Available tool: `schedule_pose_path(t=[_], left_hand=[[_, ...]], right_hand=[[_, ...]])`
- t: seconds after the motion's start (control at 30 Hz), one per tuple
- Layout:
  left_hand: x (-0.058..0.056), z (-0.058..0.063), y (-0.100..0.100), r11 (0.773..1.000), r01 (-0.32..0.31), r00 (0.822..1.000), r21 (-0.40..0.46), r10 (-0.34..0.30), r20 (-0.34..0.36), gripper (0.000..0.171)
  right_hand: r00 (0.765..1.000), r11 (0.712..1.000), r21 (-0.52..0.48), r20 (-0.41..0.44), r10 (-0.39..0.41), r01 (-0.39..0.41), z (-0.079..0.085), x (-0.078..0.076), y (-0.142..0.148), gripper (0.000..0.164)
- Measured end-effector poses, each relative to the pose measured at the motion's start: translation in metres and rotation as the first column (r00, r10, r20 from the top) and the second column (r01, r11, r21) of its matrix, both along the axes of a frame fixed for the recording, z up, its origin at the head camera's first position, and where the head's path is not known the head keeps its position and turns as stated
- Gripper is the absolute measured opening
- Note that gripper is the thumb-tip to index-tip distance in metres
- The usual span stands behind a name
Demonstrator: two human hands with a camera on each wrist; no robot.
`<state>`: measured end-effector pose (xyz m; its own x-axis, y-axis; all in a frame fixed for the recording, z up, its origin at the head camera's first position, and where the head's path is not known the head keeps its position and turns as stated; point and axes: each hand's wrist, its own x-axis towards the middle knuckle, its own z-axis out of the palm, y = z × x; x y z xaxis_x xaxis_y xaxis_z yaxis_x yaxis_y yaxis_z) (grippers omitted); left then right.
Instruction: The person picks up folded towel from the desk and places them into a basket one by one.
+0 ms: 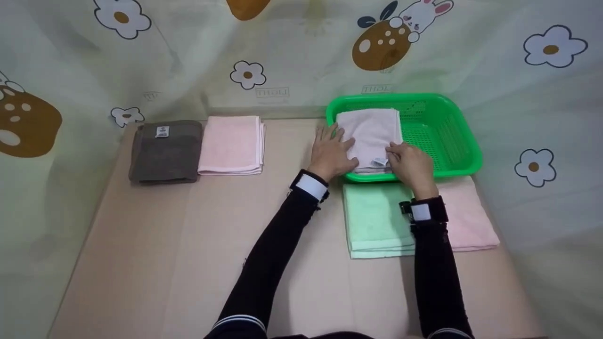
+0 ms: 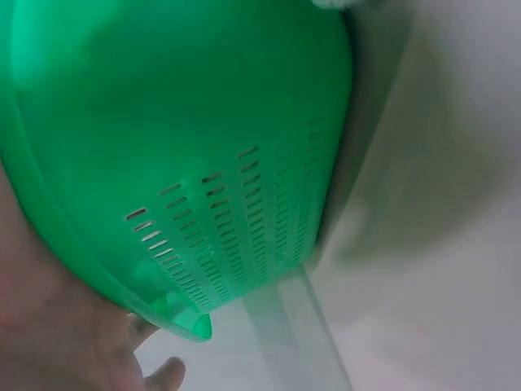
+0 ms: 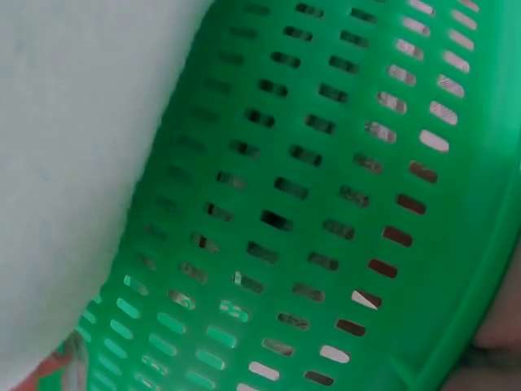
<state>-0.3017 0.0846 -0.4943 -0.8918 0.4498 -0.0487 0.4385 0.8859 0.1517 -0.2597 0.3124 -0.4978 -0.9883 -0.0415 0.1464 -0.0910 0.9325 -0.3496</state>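
A folded pale pinkish-white towel with a small white tag lies in the left part of a green plastic basket. My left hand spreads its fingers over the basket's left rim, with the thumb on the towel's left side. At the towel's lower right edge, beside the tag, my right hand pinches the cloth with curled fingers. In the left wrist view the slotted outer wall of the basket fills much of the picture, hand at lower left. The right wrist view has the towel against the slotted basket.
A folded mint-green towel and a pink towel lie in front of the basket, partly under my right forearm. Farther left on the table are a dark grey towel and another pink towel. A patterned curtain hangs behind.
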Motion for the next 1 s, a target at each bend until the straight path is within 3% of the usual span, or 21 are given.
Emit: schedule_pose_path(t=[0.2, 0.43, 1.0], left_hand=[[-0.0004, -0.0011, 0.0004, 0.999, 0.006, 1.000, -0.042, -0.005, 0.023, 0.068], [-0.0014, 0.0027, 0.0027, 0.996, 0.012, 1.000, -0.092, -0.010, 0.020, 0.068], [-0.0007, -0.0016, 0.0050, 0.998, 0.000, 1.000, -0.061, 0.000, 0.001, 0.067]], right_hand=[[0.990, 0.999, -0.010, 0.137, 0.031, -0.030, 0.0026, 0.0019, 0.0004, 0.038], [0.992, 1.000, 0.006, 0.124, 0.026, -0.027, 0.0049, 0.0032, -0.0011, 0.040], [0.987, 0.999, 0.022, 0.157, 0.036, -0.040, 0.0035, 0.0001, 0.0013, 0.047]])
